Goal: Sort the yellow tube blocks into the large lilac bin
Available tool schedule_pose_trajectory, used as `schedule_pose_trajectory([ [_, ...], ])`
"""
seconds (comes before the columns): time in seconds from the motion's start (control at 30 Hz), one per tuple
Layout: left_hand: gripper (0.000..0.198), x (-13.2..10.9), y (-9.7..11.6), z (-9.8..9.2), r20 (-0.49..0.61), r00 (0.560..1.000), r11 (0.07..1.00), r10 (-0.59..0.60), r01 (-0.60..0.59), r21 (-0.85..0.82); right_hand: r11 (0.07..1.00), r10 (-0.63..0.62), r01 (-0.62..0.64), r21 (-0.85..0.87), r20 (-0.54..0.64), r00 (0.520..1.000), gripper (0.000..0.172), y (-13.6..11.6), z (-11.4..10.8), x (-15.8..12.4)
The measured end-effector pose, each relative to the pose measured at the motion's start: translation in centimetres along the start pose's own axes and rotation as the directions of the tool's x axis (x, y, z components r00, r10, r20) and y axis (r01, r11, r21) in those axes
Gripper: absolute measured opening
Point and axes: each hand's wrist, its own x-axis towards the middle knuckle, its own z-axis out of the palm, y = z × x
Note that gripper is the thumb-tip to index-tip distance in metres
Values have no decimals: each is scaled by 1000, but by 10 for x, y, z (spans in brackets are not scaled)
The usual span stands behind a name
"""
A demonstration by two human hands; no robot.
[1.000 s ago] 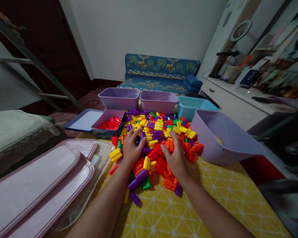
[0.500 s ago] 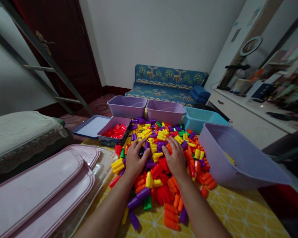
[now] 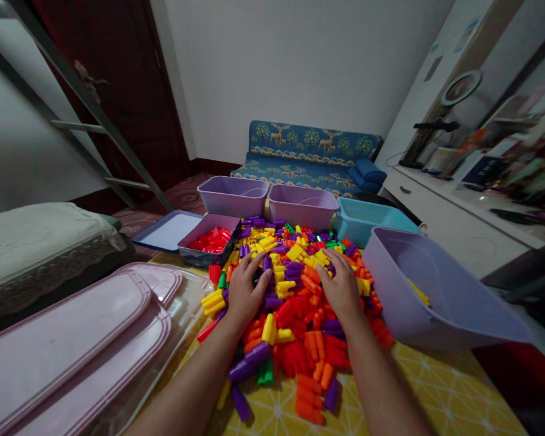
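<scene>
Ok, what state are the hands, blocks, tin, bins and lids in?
Blocks, loose, heaped
Left hand, open, on blocks
Right hand, open, on blocks
Tin, open, holding red blocks
Back purple bins, open
Blue bin, open
Near purple bin, open, yellow piece inside
Blue-rimmed lid, off
Pink lids, off, overlapping

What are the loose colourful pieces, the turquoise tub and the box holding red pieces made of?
The loose pieces: probably hard, glossy plastic, given their bright highlights and solid colours.
The turquoise tub: seemingly smooth moulded plastic, with even colour and rounded corners.
The box: perhaps smooth tin, with thin, straight walls; card is possible.
</scene>
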Motion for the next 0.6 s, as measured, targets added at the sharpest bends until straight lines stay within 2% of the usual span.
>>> schedule_pose_trajectory([
  [0.17, 40, 9, 4, 2, -34, 999, 999, 33, -34, -24, 996, -30, 35, -77, 63, 998, 35, 10, 9, -5],
  [0.37, 29, 52, 1, 13, 100, 994, 998, 46, -42, -38, 994, -41, 40, -103, -9, 999, 35, 12, 6, -3],
  [0.5, 31, 62, -8, 24, 19, 1000, 997, 7, -5, -76, 990, -42, 34, -137, -56, 998, 33, 13, 7, -4],
  [0.6, 31, 58, -10, 27, -28, 1000, 996, -8, 5, -85, 986, -60, 56, -159, -18, 998, 29, 10, 9, -2],
])
